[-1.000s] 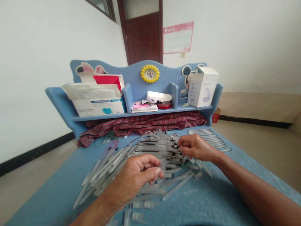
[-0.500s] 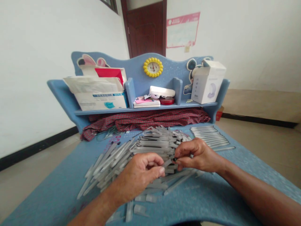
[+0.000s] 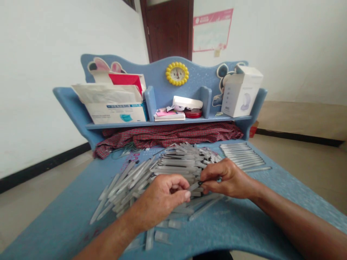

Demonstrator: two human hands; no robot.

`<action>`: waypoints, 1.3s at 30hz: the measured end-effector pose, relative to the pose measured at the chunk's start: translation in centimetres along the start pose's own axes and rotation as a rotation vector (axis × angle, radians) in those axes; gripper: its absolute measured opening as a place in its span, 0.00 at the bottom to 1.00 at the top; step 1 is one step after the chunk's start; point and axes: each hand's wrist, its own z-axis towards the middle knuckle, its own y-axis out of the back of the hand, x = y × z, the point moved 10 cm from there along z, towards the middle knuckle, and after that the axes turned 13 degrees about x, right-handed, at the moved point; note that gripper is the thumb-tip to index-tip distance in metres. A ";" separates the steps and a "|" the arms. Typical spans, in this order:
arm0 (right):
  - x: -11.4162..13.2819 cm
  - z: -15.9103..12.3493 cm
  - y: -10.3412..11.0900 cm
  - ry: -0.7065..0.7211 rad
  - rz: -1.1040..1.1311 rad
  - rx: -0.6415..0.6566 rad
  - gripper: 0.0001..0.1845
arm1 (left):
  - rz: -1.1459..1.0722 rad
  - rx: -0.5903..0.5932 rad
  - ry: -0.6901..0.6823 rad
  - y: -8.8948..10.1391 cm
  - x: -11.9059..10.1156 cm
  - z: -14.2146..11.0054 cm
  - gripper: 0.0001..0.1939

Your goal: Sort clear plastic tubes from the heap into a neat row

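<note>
On the blue shelf [image 3: 189,123] at the far left, a cardboard mask box [image 3: 116,117] leans with its top open, showing a blue label band and a printed blue face mask; its lettering is too small for me to read. White papers [image 3: 105,94] stick out of it, and a red folder [image 3: 126,82] stands behind them. Below the shelf lies a red plaid cloth [image 3: 162,137]. My left hand [image 3: 162,202] is curled at the front of the heap of clear plastic sticks [image 3: 176,166] on the blue desktop [image 3: 230,231], its fingers drawn together, and I cannot tell whether they hold anything. In the shelf's middle compartment sit a stack of booklets [image 3: 169,115] and a round red tin [image 3: 193,113]. My right hand [image 3: 227,179] is clamped at the heap's right edge, thumb and fingers pinching one stick [image 3: 194,186]. Further right, an open white box [image 3: 241,95] on the shelf shows a pictured device and unreadable small print. A neat row of sticks [image 3: 241,156] lies side by side on the desktop, apart from the heap.
</note>
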 end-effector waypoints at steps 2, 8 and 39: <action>0.5 0.0 0.0 0.022 -0.073 0.000 0.01 | 0.010 -0.003 -0.008 0.0 0.2 0.1 0.06; 2.1 -0.2 -0.4 0.156 -0.256 0.005 0.04 | 0.057 0.008 -0.014 -0.1 0.4 0.2 0.05; -1.4 0.1 -2.1 -0.030 0.042 0.152 0.23 | 0.094 0.044 0.021 -0.4 0.0 -0.1 0.07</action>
